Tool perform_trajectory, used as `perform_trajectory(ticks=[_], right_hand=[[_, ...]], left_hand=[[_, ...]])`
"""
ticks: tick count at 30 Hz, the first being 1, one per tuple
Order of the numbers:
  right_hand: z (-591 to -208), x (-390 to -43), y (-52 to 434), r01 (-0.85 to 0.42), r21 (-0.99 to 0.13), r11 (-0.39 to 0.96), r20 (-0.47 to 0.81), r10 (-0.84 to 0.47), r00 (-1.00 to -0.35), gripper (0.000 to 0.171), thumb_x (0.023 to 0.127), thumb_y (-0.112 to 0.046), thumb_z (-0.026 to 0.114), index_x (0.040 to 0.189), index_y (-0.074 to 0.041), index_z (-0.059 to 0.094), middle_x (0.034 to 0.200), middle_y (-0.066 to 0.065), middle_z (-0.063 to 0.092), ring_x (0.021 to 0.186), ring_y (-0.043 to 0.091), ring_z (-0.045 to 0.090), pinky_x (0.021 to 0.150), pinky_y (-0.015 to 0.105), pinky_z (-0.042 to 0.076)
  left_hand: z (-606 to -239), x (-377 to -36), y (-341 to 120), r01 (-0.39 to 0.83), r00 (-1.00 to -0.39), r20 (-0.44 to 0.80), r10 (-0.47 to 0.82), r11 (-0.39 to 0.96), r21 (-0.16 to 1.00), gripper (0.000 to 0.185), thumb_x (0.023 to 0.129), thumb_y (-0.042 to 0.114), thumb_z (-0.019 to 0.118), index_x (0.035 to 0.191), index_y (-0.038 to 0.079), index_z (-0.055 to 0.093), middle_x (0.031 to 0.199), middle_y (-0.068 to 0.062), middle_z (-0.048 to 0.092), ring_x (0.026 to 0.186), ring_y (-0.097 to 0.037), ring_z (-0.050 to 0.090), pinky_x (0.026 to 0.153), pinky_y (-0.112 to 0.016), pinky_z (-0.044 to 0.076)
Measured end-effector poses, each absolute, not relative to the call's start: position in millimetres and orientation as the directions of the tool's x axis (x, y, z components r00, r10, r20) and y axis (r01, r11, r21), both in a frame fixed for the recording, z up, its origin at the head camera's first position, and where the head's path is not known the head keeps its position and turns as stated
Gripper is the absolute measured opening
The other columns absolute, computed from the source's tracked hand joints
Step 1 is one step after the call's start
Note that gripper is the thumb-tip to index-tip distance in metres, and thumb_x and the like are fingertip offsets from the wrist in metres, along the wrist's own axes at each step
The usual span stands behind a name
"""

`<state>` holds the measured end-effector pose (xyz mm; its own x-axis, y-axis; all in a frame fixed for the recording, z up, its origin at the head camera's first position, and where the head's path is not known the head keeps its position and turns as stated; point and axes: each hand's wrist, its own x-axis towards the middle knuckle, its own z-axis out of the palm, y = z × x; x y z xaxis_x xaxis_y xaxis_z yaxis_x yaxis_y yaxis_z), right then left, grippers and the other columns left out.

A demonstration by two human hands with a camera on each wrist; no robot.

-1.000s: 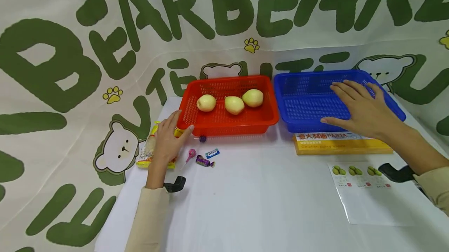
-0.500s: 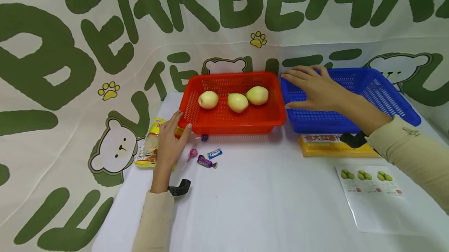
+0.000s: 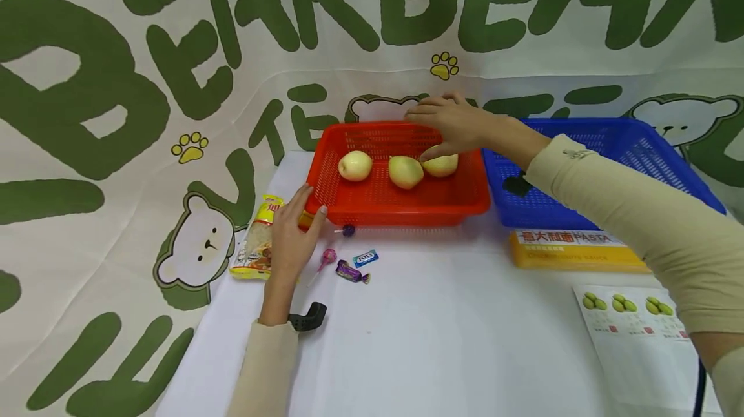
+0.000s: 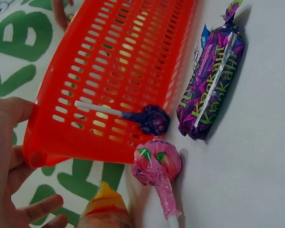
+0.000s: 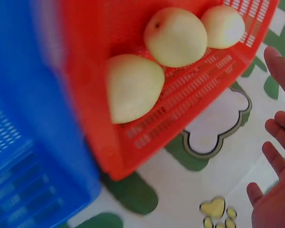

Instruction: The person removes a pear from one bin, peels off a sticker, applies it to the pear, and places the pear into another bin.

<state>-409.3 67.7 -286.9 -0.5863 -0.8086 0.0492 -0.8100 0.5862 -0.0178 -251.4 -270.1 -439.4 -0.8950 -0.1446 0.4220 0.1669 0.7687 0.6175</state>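
Observation:
Three pale yellow-green pears lie in the red basket point(image 3: 401, 215): one at left point(image 3: 355, 166), a middle pear point(image 3: 405, 173) and a right pear point(image 3: 443, 167). My right hand point(image 3: 455, 122) hovers over the basket's back right part, fingers spread, partly covering the right pear. In the right wrist view those fingers point(image 5: 278, 159) hold nothing and are apart from the basket. At the front left corner, my left hand point(image 3: 292, 236) touches the red rim with fairly straight fingers. Beside it lie a purple lollipop point(image 4: 154, 120) and a pink lollipop point(image 4: 156, 162).
A blue basket point(image 3: 645, 136) stands right of the red one, with a yellow pasta box point(image 3: 572, 259) before it. A printed sheet point(image 3: 633, 365) lies nearer. At left are a yellow food packet point(image 3: 256, 239), a purple wrapped candy point(image 3: 350, 271) and a blue wrapped candy point(image 3: 365, 258).
My right hand has swept left from over the blue basket to over the red basket. My left hand stays at the red basket's corner. The head view has shifted slightly.

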Motion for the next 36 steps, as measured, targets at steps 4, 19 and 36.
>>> perform_trajectory(ticks=[4,19,36], right_hand=[[-297,-429,50,-0.818,-0.032,0.575,-0.009,-0.818,-0.575,0.088,0.083,-0.048,0.078,0.153,-0.011,0.04,0.156,0.011,0.039,0.145,0.034,0.024,0.112,0.064,0.013],[-364,-448,36,-0.822,0.034,0.568,-0.307,-0.777,-0.549,0.089,0.077,-0.036,0.085,0.152,-0.016,0.043,0.152,0.008,0.046,0.143,0.032,0.028,0.112,0.065,0.01],[-335,-437,22,-0.835,0.086,0.544,-0.047,-0.835,-0.548,0.076,0.073,-0.047,0.078,0.132,-0.004,0.058,0.124,0.014,0.063,0.123,0.033,0.046,0.108,0.061,0.019]], left_hand=[[-442,-250,-264,0.17,-0.897,0.419,-0.143,0.762,0.625,0.061,0.099,0.052,0.055,0.151,0.022,0.047,0.157,0.009,0.038,0.134,-0.031,0.04,0.106,-0.058,0.037],[-444,-244,-250,0.162,-0.919,0.376,-0.116,0.76,0.629,0.062,0.098,0.053,0.055,0.153,0.026,0.043,0.159,0.009,0.035,0.14,-0.029,0.035,0.108,-0.061,0.033],[-443,-253,-267,0.147,-0.916,0.371,-0.154,0.731,0.666,0.062,0.099,0.052,0.055,0.154,0.027,0.041,0.16,0.012,0.032,0.139,-0.028,0.034,0.106,-0.061,0.036]])
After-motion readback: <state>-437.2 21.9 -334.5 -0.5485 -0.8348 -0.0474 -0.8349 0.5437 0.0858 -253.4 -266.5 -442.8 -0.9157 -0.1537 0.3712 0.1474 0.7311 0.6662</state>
